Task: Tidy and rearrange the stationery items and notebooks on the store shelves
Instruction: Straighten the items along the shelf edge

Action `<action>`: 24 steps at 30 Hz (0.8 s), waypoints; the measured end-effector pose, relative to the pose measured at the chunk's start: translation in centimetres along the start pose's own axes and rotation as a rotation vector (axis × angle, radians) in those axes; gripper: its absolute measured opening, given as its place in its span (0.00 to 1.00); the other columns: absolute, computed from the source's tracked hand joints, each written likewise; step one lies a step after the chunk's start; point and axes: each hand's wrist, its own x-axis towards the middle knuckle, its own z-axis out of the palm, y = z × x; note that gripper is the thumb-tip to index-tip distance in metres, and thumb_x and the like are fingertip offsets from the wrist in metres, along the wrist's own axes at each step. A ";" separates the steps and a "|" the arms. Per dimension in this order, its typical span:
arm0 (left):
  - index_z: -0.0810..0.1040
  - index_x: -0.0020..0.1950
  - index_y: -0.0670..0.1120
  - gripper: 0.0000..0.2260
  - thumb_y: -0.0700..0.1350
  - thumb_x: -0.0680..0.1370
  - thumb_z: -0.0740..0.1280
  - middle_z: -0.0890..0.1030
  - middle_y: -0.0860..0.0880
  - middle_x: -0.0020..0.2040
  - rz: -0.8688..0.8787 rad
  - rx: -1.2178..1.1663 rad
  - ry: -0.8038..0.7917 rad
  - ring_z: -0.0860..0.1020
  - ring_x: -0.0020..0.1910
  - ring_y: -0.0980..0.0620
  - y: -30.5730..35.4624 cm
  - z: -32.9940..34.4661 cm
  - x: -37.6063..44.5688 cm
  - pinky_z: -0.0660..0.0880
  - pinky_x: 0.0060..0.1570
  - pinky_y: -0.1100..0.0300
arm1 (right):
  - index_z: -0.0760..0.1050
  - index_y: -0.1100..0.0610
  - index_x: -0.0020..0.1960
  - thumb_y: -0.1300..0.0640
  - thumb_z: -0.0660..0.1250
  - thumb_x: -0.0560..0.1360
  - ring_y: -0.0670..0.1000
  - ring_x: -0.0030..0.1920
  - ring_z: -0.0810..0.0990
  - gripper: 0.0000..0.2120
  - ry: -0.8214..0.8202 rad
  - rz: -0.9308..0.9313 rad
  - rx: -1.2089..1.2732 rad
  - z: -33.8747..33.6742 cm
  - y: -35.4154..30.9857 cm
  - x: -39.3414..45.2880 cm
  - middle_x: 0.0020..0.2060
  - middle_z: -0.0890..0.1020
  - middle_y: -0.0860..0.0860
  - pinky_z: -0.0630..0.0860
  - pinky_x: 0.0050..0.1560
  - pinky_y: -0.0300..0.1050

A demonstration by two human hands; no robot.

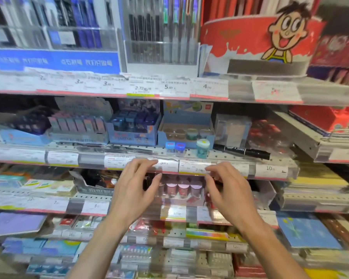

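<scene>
1. My left hand and right hand are both half open and hold nothing.
2. They are up in front of the price strip of the middle shelf.
3. The pink jars sit on the shelf below, between my two hands and behind them.
4. Loose things lie just above my fingers: two blue boxes, a green tub and a black marker.
5. I think I should reach slowly and grab one thing only, so nothing tips.
</scene>
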 end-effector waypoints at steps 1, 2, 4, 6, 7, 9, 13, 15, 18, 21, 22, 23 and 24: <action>0.77 0.63 0.48 0.15 0.50 0.78 0.69 0.75 0.51 0.56 0.038 0.019 0.029 0.75 0.56 0.52 0.0 -0.2 0.9 0.74 0.52 0.58 | 0.76 0.52 0.56 0.53 0.66 0.79 0.45 0.46 0.75 0.07 0.023 -0.014 -0.023 -0.5 -0.3 0.9 0.46 0.75 0.44 0.74 0.46 0.45; 0.78 0.62 0.47 0.15 0.49 0.77 0.70 0.75 0.50 0.56 0.072 0.035 0.053 0.75 0.56 0.51 -0.2 -0.3 1.7 0.75 0.50 0.56 | 0.76 0.52 0.56 0.53 0.66 0.79 0.46 0.46 0.75 0.08 0.045 -0.028 -0.042 -0.8 -0.5 1.8 0.47 0.75 0.45 0.75 0.46 0.46; 0.78 0.61 0.47 0.16 0.49 0.76 0.72 0.74 0.49 0.58 0.116 0.066 0.054 0.74 0.58 0.49 -0.7 -0.6 3.3 0.76 0.49 0.55 | 0.76 0.54 0.58 0.53 0.67 0.78 0.48 0.48 0.76 0.10 0.075 -0.045 -0.082 -1.4 -0.8 3.8 0.49 0.75 0.47 0.75 0.47 0.47; 0.78 0.62 0.48 0.18 0.51 0.74 0.73 0.73 0.48 0.60 0.136 0.113 0.004 0.73 0.60 0.48 -1.7 -0.6 4.3 0.77 0.48 0.53 | 0.76 0.54 0.60 0.52 0.67 0.78 0.50 0.52 0.77 0.12 0.070 -0.044 -0.123 -1.6 -1.0 5.6 0.52 0.75 0.49 0.75 0.51 0.47; 0.77 0.63 0.49 0.19 0.52 0.74 0.73 0.72 0.48 0.60 0.138 0.137 -0.027 0.72 0.61 0.48 -2.3 -0.5 4.6 0.78 0.48 0.52 | 0.76 0.54 0.61 0.51 0.67 0.78 0.51 0.54 0.76 0.14 0.056 -0.036 -0.148 -1.5 -1.1 6.3 0.54 0.75 0.49 0.74 0.53 0.48; 0.77 0.63 0.50 0.21 0.55 0.73 0.73 0.72 0.50 0.61 0.122 0.158 -0.072 0.71 0.61 0.49 -3.2 -0.4 5.0 0.78 0.49 0.52 | 0.76 0.53 0.64 0.50 0.66 0.78 0.53 0.58 0.75 0.16 0.002 0.002 -0.195 -1.2 -1.3 7.4 0.56 0.75 0.51 0.73 0.56 0.48; 0.79 0.62 0.50 0.19 0.57 0.74 0.71 0.73 0.52 0.61 0.112 0.166 -0.099 0.71 0.61 0.51 -4.0 -0.3 5.5 0.78 0.49 0.53 | 0.77 0.52 0.63 0.50 0.66 0.78 0.56 0.60 0.75 0.15 -0.098 0.048 -0.236 -0.4 -1.4 8.1 0.57 0.75 0.53 0.72 0.58 0.49; 0.79 0.60 0.50 0.17 0.56 0.75 0.70 0.73 0.52 0.60 0.105 0.164 -0.093 0.71 0.61 0.52 -4.1 -0.3 5.7 0.78 0.48 0.54 | 0.77 0.51 0.63 0.51 0.66 0.78 0.55 0.60 0.75 0.14 -0.105 0.053 -0.231 -0.2 -1.3 8.2 0.58 0.75 0.52 0.71 0.58 0.46; 0.80 0.60 0.50 0.17 0.57 0.75 0.69 0.74 0.53 0.59 0.089 0.165 -0.084 0.72 0.61 0.52 -4.2 -0.1 5.8 0.77 0.50 0.55 | 0.78 0.51 0.62 0.52 0.67 0.78 0.54 0.59 0.77 0.13 -0.107 0.037 -0.212 -0.3 -1.2 8.3 0.57 0.77 0.51 0.71 0.57 0.45; 0.80 0.61 0.50 0.18 0.57 0.75 0.69 0.76 0.53 0.58 0.083 0.167 -0.089 0.73 0.59 0.52 -4.3 0.1 6.0 0.76 0.53 0.55 | 0.79 0.52 0.60 0.53 0.68 0.77 0.53 0.56 0.78 0.12 -0.080 0.013 -0.182 -0.4 -1.2 8.4 0.54 0.79 0.49 0.71 0.55 0.44; 0.79 0.62 0.50 0.18 0.58 0.76 0.69 0.77 0.54 0.57 0.085 0.173 -0.098 0.74 0.59 0.52 -4.2 0.1 6.1 0.75 0.54 0.55 | 0.79 0.52 0.58 0.53 0.69 0.77 0.52 0.55 0.78 0.11 -0.046 0.006 -0.156 -0.5 -1.2 8.5 0.54 0.79 0.49 0.71 0.55 0.44; 0.79 0.62 0.50 0.18 0.58 0.76 0.68 0.78 0.54 0.56 0.084 0.181 -0.110 0.74 0.58 0.52 -4.2 0.1 6.2 0.75 0.54 0.55 | 0.79 0.53 0.58 0.54 0.69 0.77 0.51 0.55 0.78 0.10 -0.011 -0.001 -0.125 -0.5 -1.3 8.6 0.54 0.79 0.49 0.71 0.54 0.43; 0.79 0.62 0.51 0.18 0.59 0.77 0.66 0.78 0.55 0.56 0.079 0.188 -0.125 0.74 0.57 0.52 -4.1 0.1 6.2 0.74 0.55 0.55 | 0.79 0.53 0.58 0.54 0.69 0.77 0.50 0.54 0.78 0.10 0.016 -0.007 -0.094 -0.6 -1.6 8.9 0.54 0.79 0.48 0.71 0.54 0.42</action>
